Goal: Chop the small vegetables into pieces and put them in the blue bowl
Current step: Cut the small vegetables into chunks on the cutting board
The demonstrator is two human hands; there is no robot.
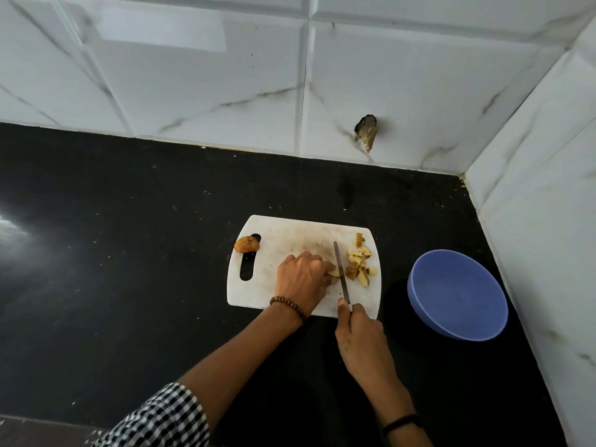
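A white cutting board lies on the black counter. My left hand holds a small brown vegetable piece down on the board with curled fingers. My right hand grips the handle of a knife, its blade lying just right of that piece. A pile of cut pieces sits at the board's right side. One whole small vegetable rests at the board's left edge by the handle slot. The blue bowl stands to the right of the board and holds nothing visible.
The black counter stretches wide to the left. White marble-look tiled walls close in behind and on the right, near the bowl. A broken hole in the back tile shows above the board.
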